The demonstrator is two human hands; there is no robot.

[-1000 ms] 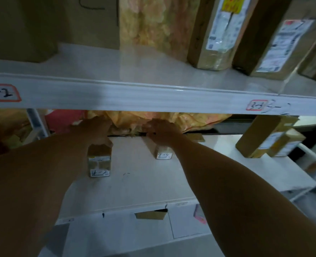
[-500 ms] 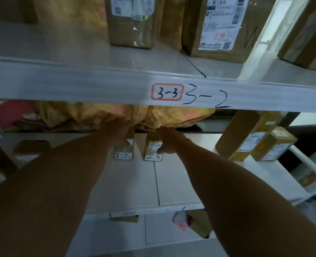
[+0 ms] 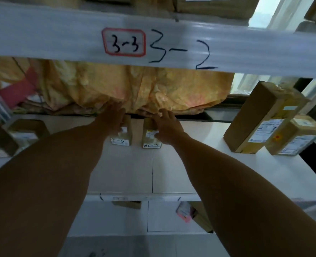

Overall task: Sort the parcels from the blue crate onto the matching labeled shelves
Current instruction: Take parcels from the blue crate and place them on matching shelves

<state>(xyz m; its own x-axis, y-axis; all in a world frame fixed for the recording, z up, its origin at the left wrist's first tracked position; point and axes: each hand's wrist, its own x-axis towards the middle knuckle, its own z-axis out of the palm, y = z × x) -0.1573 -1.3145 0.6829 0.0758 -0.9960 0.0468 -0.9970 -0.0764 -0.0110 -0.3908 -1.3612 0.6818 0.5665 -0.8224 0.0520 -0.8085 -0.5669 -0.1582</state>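
Upper shelf rail [image 3: 246,45] spans the view, marked with a red-framed label [image 3: 124,42] reading 3-3 and a handwritten 3-2 beside it.

Lower shelf [image 3: 199,164] carries everything we are working on. A crumpled yellow bag [image 3: 135,86] fills its back. 2 tall cardboard parcels [image 3: 261,115] stand well to the right.

Left hand [image 3: 112,117] lies over the left small box [image 3: 124,138], fingers stretched toward the bag. Its grip looks slack, not wrapped round. Right hand [image 3: 167,127] lies over the right small box [image 3: 149,136], thumb on the front face, fingers spread. Its grip looks loosened too.

Change: 1 s ago the 2 boxes stood apart under curled fingers. Now they stand upright, side by side, a narrow gap between them, just in front of the bag.

Left box tag [image 3: 119,141] reads 4-3. The right tag is blurred.

Judgement: both parcels are set down and the release is under way. The blue crate is out of view.
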